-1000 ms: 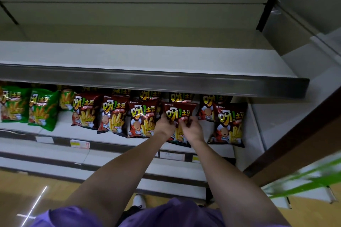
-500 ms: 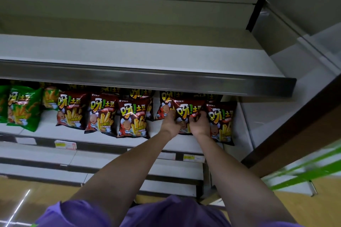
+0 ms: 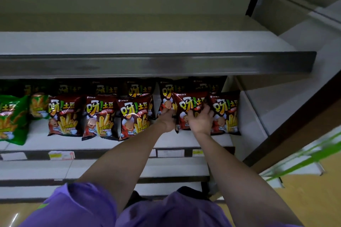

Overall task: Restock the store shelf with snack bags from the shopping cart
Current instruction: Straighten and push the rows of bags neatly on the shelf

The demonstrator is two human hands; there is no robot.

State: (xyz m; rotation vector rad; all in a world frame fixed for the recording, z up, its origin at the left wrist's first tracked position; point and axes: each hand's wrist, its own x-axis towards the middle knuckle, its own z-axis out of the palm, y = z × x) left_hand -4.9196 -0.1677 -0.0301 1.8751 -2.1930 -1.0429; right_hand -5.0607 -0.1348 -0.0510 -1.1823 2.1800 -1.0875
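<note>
Now seating one red snack bag (image 3: 191, 106) into the front row of the middle shelf (image 3: 184, 139), in the gap between a bag standing further back on the left and the end bag (image 3: 225, 114) at the right. Held upright from both sides, likely so the printed face shows outward and lines up with its neighbours. Left hand (image 3: 167, 120) at the bag's lower left edge, fingers curled there; whether pinching the foil or only steadying it cannot be told, since the fingertips are hidden behind the bag. Right hand (image 3: 201, 120) laid on the bag's front, fingers (image 3: 206, 109) spread and fairly straight, pressing rather than gripping, seemingly to push the bag back and keep it from tipping forward. Slightly tilted, the bag's top leaning left, bottom edge on or just above the shelf board.

Further left along the same shelf: three more red bags (image 3: 100, 116) standing upright in a row, then green bags (image 3: 13, 118) at the far end, with a second rank of dark bags (image 3: 140, 88) behind, half hidden under the steel lip of the upper shelf (image 3: 156, 62). Upper shelf bearing nothing visible. Price tags (image 3: 61, 155) clipped along the front rail below.

At the right edge, blurred green bars (image 3: 304, 158), probably part of the shopping cart, too smeared to confirm. Placement nearly finished by the look of it; straightening and letting go seem all that remain for this bag.
</note>
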